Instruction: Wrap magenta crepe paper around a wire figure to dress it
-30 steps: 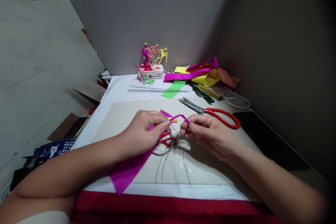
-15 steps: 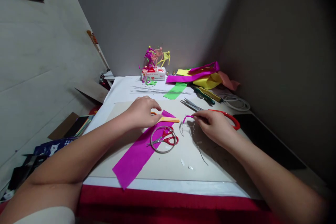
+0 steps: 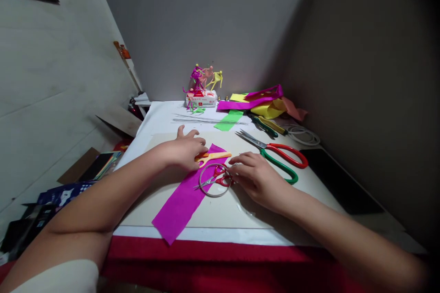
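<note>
My left hand (image 3: 187,150) lies with fingers spread at the handle end of orange-yellow scissors (image 3: 215,157); its fingertips touch or nearly touch the handle. Below it a magenta crepe paper strip (image 3: 182,203) slants across the pale board. Small red-handled scissors (image 3: 222,181) and a grey ring (image 3: 210,196) lie on the strip, the ring around part of the scissors. My right hand (image 3: 259,176) is beside their handles, fingers curled together. What the fingertips hold is hidden. The twisted wire with magenta wrapping does not show.
Large scissors with red and green handles (image 3: 287,152) lie right of the board, near a black flat panel (image 3: 338,178). Farther back are pliers (image 3: 264,126), a white cable (image 3: 304,135), crepe strips (image 3: 249,104), thin wires (image 3: 206,120) and paper figures (image 3: 206,75) on a box (image 3: 202,99).
My right hand has moved left and toward me, to the red-handled scissors. The magenta-wrapped wire has gone out of sight. My left fingers have spread, and the large scissors' green handle is uncovered.
</note>
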The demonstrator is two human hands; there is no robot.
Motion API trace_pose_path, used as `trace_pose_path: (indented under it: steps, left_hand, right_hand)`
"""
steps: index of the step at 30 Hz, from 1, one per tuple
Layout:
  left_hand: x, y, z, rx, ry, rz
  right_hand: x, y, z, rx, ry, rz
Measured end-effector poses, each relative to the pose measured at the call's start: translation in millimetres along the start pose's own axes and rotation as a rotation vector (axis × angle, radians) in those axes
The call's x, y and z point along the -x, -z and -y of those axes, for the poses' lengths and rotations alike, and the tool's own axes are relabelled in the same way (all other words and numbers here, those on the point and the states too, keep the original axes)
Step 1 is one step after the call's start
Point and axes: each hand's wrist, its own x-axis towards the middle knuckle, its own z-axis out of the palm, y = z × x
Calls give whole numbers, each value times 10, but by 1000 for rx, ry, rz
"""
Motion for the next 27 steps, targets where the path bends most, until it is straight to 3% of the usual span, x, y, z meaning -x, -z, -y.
trace_pose_path:
  steps: [6,12,17,21,27]
  left_hand:
    - [-11,18,-27,-47,40,21]
    - [-65,35,-67,-139,147,75]
    - [3,88,-27,-171,180,107]
    - [92,139,23,-178,219,73]
    - [124,222,62,-195,293,8]
  right_hand:
    - [-303,75,-76,-10,-267,63]
    - [-871,-132,-303,34,-449,167]
    - [-1069,-247,-342,-22,-512,249]
    - [-1021,-268,-343,-66,-464,147]
    - [-904,-158,-358,-133,-304,-195]
